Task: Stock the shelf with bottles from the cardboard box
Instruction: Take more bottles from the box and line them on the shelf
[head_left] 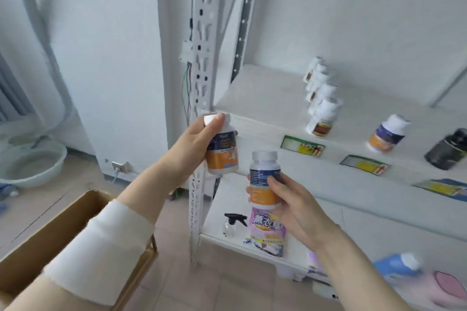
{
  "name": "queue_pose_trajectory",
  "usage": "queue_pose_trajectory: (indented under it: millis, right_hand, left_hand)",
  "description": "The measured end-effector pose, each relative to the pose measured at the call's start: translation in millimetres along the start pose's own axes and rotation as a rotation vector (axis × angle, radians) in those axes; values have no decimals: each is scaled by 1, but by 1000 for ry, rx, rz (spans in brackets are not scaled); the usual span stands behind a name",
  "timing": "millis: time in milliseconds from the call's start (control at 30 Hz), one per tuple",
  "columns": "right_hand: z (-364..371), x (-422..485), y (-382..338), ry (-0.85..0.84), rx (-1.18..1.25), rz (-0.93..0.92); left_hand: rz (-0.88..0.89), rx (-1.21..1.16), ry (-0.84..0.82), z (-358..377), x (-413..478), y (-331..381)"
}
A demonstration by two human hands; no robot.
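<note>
My left hand [195,141] grips a white-capped bottle with an orange and blue label [223,153], held up in front of the shelf post. My right hand [285,199] holds a second bottle of the same kind [264,179] upright, lower and to the right. The white shelf [265,88] carries a row of several white bottles [319,98], one orange and blue bottle [388,134] and a black bottle [447,149]. The open cardboard box [50,230] sits at lower left, under my left forearm.
The perforated metal shelf post [202,63] stands just behind my left hand. On the lower shelf lie a spray bottle [233,222], a purple pouch [269,232] and a blue bottle [396,267]. A basin [32,161] sits on the tiled floor at left. Price tags [302,145] line the shelf edge.
</note>
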State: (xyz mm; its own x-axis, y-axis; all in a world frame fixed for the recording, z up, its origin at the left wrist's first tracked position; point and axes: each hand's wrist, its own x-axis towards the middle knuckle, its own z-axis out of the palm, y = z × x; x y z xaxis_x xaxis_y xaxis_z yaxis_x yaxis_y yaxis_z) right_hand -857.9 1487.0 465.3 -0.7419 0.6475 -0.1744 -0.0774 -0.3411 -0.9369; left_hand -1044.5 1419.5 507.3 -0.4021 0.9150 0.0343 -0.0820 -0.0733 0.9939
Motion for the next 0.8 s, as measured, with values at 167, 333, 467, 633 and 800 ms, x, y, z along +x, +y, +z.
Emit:
queue_pose_trajectory:
  millis: [167,333,467,633,800]
  right_hand:
    - [-83,-49,-66,93,-35,-164]
    - [-148,-63,-128,186,-55,-289]
    - [-187,-50,-173,260,-142,-290]
    - [-235,2,-223,391,-401,-234]
    - [-279,77,-250,448,-505,-111]
  left_hand:
    - [97,121,-143,116,32,37]
    - [155,234,-204,192,78,57]
    - [193,302,-287,233,130,70]
    - [188,389,-377,270,223,74]
    - [201,514,-383,295,331,68]
